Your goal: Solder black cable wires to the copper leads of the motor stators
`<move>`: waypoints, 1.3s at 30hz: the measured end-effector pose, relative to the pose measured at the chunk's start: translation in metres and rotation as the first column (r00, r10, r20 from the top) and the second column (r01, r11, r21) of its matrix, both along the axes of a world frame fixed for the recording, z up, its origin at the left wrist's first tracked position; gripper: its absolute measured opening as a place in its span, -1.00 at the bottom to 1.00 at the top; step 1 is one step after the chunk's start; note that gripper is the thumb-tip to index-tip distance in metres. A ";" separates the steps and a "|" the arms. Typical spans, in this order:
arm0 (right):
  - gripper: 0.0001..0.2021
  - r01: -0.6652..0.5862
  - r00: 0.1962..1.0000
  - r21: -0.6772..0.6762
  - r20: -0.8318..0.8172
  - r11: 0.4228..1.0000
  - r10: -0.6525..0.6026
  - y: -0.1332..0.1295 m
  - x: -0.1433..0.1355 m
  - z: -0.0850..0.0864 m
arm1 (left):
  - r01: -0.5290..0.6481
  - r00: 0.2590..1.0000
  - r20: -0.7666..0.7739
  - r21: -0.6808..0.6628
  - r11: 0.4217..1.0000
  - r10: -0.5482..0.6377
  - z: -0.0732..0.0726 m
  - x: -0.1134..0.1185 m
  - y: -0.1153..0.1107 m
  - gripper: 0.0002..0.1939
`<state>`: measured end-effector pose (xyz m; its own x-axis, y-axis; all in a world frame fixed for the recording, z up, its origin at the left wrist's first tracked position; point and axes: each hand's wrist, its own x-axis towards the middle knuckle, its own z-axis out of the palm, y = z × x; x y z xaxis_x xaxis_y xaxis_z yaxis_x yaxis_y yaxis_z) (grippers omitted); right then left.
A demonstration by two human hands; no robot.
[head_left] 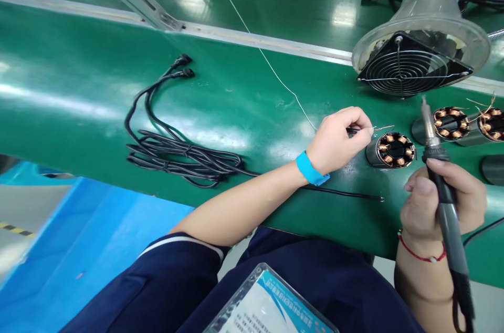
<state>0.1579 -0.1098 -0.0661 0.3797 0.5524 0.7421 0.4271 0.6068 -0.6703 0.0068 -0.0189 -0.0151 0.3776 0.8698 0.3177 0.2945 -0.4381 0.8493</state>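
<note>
Pinching a half-hidden dark lead (pixel 353 131) in the left hand (pixel 339 137), beside a stator (pixel 382 156) between front and back edges of the table (pixel 244 107). Gripping a soldering iron (pixel 452 228) in the right hand (pixel 424 204). Can't trace the pale strand (pixel 294 94) fully tbh.

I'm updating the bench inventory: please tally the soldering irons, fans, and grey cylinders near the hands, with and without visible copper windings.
Cylinders with visible windings: 3
Cylinder without visible windings, cut by the frame edge: 1
Soldering iron: 1
Fan: 1
Total: 6
</note>
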 end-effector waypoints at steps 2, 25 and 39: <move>-0.56 0.030 1.000 0.027 -0.010 0.999 -0.029 0.003 -0.003 -0.002 | -0.003 1.000 -0.004 0.001 1.000 0.003 0.000 0.000 0.000 -0.91; -0.56 0.045 0.997 -0.320 0.075 0.946 -0.022 0.018 -0.021 0.012 | -0.002 0.999 -0.055 0.001 1.000 0.002 0.003 -0.003 -0.001 -0.87; -0.56 -0.039 0.990 -0.202 -0.142 0.979 0.010 0.025 -0.030 0.007 | 0.178 0.983 -0.002 0.222 0.959 -0.182 0.005 -0.009 -0.004 -0.87</move>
<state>0.1278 -0.0847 -0.0594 0.4560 0.6969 0.5536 0.3079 0.4601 -0.8328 -0.0017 -0.0227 -0.0101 0.5140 0.6957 0.5019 0.1786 -0.6590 0.7306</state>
